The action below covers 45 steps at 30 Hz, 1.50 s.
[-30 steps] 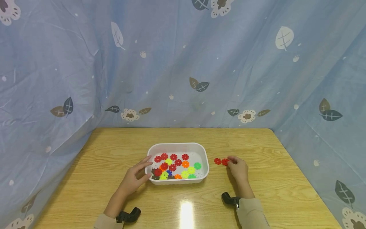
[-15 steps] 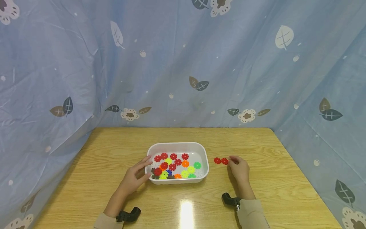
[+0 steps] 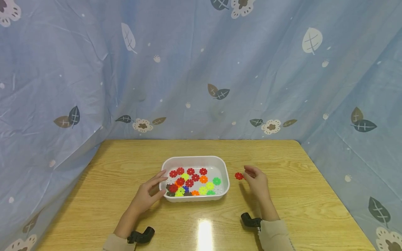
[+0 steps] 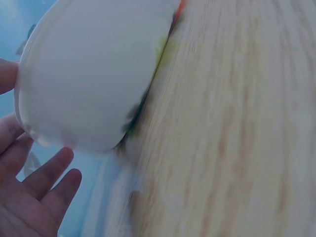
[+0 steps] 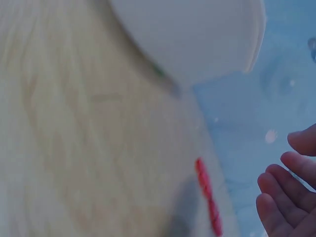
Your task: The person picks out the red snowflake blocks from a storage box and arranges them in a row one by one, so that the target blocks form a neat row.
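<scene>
My left hand [image 3: 147,195] rests at the left end of a white plastic tray [image 3: 194,198], its spread fingers and thumb touching the rim. In the left wrist view, the other fingers of that hand [image 4: 34,197] stand free beside the tray wall. Many notched plastic discs lie inside, among them a red disc [image 3: 203,171], an orange disc [image 3: 203,179] and a green disc [image 3: 216,181]. Right of the tray, two red discs [image 5: 208,197] lie in a row on the table. Above them hovers my right hand [image 3: 257,181], fingers loosely bent and holding nothing; it partly hides them in the head view.
The wooden table [image 3: 125,153] reaches back to a blue patterned curtain [image 3: 188,69], which also rises along both sides. A black wrist mount [image 3: 142,236] sits on the left forearm and another black mount [image 3: 251,220] on the right.
My right hand has let go of the right-hand red disc, lifted off the table and shifted left over it. The left hand and the tray stay where they were.
</scene>
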Tool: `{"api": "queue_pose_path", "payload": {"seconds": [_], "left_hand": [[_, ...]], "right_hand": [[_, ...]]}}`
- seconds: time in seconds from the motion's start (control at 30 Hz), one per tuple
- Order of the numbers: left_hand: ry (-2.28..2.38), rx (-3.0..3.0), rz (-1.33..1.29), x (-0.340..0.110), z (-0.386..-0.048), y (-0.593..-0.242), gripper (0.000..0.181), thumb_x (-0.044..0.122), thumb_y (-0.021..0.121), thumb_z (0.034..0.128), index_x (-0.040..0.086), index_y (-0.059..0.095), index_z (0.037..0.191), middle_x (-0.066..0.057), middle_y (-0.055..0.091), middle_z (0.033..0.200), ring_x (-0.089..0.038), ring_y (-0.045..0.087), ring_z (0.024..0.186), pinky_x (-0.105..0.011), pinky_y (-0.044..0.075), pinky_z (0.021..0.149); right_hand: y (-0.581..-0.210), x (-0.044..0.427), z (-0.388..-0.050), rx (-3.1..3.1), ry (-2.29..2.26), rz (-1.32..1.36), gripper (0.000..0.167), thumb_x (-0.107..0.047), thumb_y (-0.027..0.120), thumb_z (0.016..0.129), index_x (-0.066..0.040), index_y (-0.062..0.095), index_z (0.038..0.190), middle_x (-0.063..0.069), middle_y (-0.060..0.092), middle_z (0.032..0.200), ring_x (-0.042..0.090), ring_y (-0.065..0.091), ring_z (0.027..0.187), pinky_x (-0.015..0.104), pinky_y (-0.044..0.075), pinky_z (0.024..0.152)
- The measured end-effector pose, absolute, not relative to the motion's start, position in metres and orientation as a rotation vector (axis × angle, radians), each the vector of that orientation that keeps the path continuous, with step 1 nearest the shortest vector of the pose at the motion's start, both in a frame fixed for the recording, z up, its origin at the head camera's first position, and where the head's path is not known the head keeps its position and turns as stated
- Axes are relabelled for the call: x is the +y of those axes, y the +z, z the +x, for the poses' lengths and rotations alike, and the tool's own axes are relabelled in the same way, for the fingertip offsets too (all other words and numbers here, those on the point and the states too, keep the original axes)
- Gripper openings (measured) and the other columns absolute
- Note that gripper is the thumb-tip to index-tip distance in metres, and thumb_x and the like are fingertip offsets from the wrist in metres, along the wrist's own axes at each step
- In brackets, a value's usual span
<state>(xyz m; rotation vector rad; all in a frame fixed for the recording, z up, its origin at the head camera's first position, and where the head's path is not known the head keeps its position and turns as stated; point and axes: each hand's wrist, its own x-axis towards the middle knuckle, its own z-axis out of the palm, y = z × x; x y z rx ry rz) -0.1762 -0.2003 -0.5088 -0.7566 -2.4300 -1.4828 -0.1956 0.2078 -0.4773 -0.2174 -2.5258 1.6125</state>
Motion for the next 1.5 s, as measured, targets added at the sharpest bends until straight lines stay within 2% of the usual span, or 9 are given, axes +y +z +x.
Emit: {"api": "queue_pose_path", "payload": {"seconds": [0.13,0.37,0.6,0.97,1.1,1.2,1.33,1.5], "left_hand": [[-1.499,-2.432,-0.752,-0.200,-0.175,-0.507,0.037,0.006,0.067,0.0861,0.000,0.060,0.122,-0.014,0.043,0.146,-0.009,0.035,0.138,-0.008,0.031,0.102],[-1.513,-2.409,-0.758,-0.198,-0.174,-0.504,0.038,0.004,0.068,0.0843,0.001,0.060,0.122,-0.016,0.044,0.145,-0.029,0.038,0.136,-0.008,0.030,0.102],[-1.490,-2.425,-0.759,-0.199,-0.175,-0.505,0.037,0.005,0.067,0.0855,-0.001,0.060,0.122,-0.016,0.043,0.146,-0.016,0.036,0.138,-0.007,0.030,0.103],[-1.502,-2.445,-0.749,-0.199,-0.175,-0.506,0.038,0.008,0.068,0.0857,0.000,0.060,0.122,-0.014,0.044,0.146,-0.027,0.036,0.138,-0.007,0.029,0.104],[-1.486,-2.438,-0.754,-0.199,-0.175,-0.507,0.038,0.008,0.068,0.0857,0.000,0.060,0.121,-0.015,0.044,0.145,-0.028,0.036,0.138,-0.006,0.028,0.104],[-1.498,-2.426,-0.763,-0.195,-0.169,-0.494,0.036,0.002,0.068,0.0840,-0.001,0.061,0.119,-0.021,0.045,0.143,-0.038,0.037,0.134,-0.007,0.027,0.104],[-1.514,-2.410,-0.768,-0.191,-0.164,-0.483,0.037,-0.006,0.067,0.0813,-0.004,0.061,0.117,-0.028,0.045,0.140,-0.051,0.036,0.129,-0.007,0.026,0.104],[-1.495,-2.428,-0.734,-0.195,-0.173,-0.501,0.038,-0.001,0.068,0.0823,-0.002,0.061,0.120,-0.019,0.045,0.144,-0.043,0.036,0.133,-0.005,0.025,0.104]], "right_hand": [[-0.466,0.195,-0.193,-2.491,1.639,-0.065,0.034,-0.009,0.060,0.091,0.002,0.058,0.123,0.022,0.059,0.125,0.031,0.058,0.117,0.040,0.049,0.098],[-0.452,0.170,-0.189,-2.433,1.697,0.121,0.032,-0.005,0.063,0.089,0.005,0.059,0.119,0.024,0.060,0.121,0.034,0.059,0.114,0.039,0.050,0.096],[-0.448,0.146,-0.191,-2.407,1.778,0.196,0.032,-0.006,0.064,0.089,0.002,0.060,0.119,0.021,0.061,0.122,0.031,0.059,0.114,0.035,0.051,0.096],[-0.450,0.110,-0.200,-2.376,1.862,0.279,0.032,-0.004,0.065,0.087,0.003,0.060,0.118,0.021,0.062,0.119,0.032,0.061,0.112,0.039,0.051,0.096],[-0.436,0.099,-0.200,-2.388,1.939,0.271,0.034,0.000,0.062,0.087,0.010,0.057,0.119,0.025,0.060,0.120,0.039,0.058,0.113,0.042,0.051,0.095],[-0.438,0.093,-0.206,-2.398,1.969,0.229,0.035,-0.001,0.062,0.087,0.011,0.056,0.120,0.027,0.058,0.122,0.040,0.057,0.114,0.044,0.050,0.096],[-0.454,0.088,-0.220,-2.417,1.948,0.152,0.034,-0.004,0.064,0.087,0.006,0.059,0.119,0.024,0.060,0.123,0.034,0.059,0.113,0.042,0.050,0.097],[-0.456,0.080,-0.228,-2.458,1.904,0.075,0.034,-0.004,0.064,0.086,0.006,0.059,0.118,0.021,0.062,0.120,0.032,0.061,0.111,0.039,0.052,0.095]]}}
